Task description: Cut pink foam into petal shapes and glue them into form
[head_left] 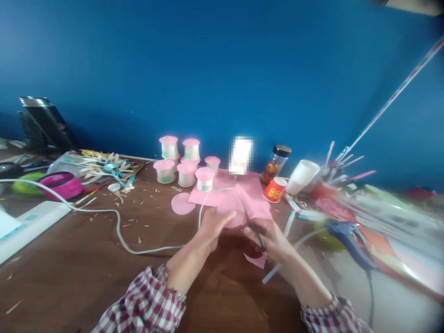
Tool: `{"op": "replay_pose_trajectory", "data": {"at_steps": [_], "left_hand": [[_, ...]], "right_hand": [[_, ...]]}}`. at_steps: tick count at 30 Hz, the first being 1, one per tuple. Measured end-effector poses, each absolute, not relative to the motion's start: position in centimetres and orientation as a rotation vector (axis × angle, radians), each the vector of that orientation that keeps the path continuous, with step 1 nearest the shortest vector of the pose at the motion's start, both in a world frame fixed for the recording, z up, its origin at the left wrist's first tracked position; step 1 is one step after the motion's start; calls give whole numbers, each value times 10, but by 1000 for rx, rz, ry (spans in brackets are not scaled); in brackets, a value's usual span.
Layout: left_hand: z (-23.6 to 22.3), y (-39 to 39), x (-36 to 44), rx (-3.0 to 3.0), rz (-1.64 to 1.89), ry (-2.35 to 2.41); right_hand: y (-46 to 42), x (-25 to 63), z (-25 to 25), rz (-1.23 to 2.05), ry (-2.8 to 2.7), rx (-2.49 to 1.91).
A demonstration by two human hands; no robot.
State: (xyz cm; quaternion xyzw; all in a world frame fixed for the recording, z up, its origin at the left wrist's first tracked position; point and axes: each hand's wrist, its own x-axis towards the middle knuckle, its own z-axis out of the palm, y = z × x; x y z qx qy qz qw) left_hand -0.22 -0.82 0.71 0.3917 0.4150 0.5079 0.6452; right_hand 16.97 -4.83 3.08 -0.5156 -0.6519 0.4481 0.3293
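While your left hand [212, 225] pinches the pink paper [237, 220] above the table [69, 282] and your right hand [272, 238] grips the scissors [258, 238], this paper looks light and easily creased, so hold it gently by the edge farthest from the scissors

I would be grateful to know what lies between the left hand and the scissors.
In the head view, pink paper lies between the left hand, which holds it, and the scissors in the right hand.
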Motion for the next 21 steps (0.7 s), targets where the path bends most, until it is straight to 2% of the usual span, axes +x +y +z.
{"op": "replay_pose_trajectory", "data": {"at_steps": [21], "left_hand": [[10, -7, -2, 835, 1123, 922]], "right_hand": [[-50, 167, 34, 1202, -1656, -1320]]}}
